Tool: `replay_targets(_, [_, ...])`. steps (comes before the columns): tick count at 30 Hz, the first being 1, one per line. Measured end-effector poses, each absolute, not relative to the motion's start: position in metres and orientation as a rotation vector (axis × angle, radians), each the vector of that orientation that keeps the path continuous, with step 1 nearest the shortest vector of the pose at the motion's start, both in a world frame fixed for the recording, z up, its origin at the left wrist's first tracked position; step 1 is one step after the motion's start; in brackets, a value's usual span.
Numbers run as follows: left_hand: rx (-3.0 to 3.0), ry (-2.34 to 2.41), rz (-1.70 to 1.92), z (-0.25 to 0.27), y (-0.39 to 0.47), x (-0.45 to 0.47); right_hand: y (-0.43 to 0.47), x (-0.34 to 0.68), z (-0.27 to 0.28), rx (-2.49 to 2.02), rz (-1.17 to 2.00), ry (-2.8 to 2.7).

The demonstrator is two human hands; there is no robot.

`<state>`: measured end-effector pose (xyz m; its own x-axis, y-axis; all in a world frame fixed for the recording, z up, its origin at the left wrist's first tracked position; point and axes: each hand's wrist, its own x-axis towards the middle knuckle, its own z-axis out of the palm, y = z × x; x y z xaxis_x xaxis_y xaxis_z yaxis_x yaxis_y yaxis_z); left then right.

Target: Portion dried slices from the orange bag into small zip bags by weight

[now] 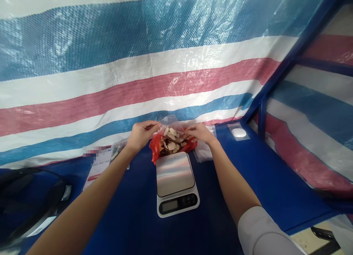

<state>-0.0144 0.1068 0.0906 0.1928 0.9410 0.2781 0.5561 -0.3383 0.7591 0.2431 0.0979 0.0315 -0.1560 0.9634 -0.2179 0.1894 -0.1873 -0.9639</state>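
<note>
My left hand (142, 135) pinches the left edge of a clear plastic bag (169, 120), thumb and fingers together. On the other side, my right hand (200, 132) has its fingers bent at the bag's right edge and appears to grip it. Pale dried slices (171, 147) lie in and under the bag, though which ones are inside is hard to make out. Around them spreads a red plastic bag (156, 147), crumpled and open. Just in front stands a white kitchen scale (175, 175) with a bare metal plate and a dark display.
A phone (96, 166) leans left of my forearm, near another clear bag (117, 148). More clear bags (204, 152) lie at the right. A white oval object (238, 133) rests further right on the blue table (217, 211). Black headphones (41, 207) lie far left. Striped sheeting (138, 82) hangs behind.
</note>
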Motion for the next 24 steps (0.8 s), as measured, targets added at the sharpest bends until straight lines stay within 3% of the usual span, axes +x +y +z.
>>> replay_targets(11, [1.997, 1.261, 1.047, 0.108, 0.103, 0.006, 0.095, 0.244, 0.04, -1.248, 1.491, -1.241])
replay_targets(24, [2.008, 1.316, 0.97, 0.097, 0.102, 0.006, 0.099, 0.251, 0.038, -1.373, 1.258, -1.236])
